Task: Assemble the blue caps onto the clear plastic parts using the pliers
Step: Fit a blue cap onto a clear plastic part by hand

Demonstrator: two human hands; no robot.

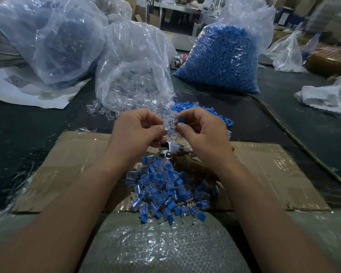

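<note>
At mid-frame the left hand (138,131) pinches a clear plastic part (168,128) and the right hand (199,133) pinches a blue cap (180,120), the two pieces just beside each other. Below them lie metal pliers (171,146) (mostly hidden by the hands) and a pile of capped parts (165,190) on cardboard (71,164). A bag of blue caps (220,62) stands upper right.

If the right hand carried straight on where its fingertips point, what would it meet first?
Likely the clear plastic part the left hand pinches, close beside the blue cap in the right hand; depth is unclear.
</note>
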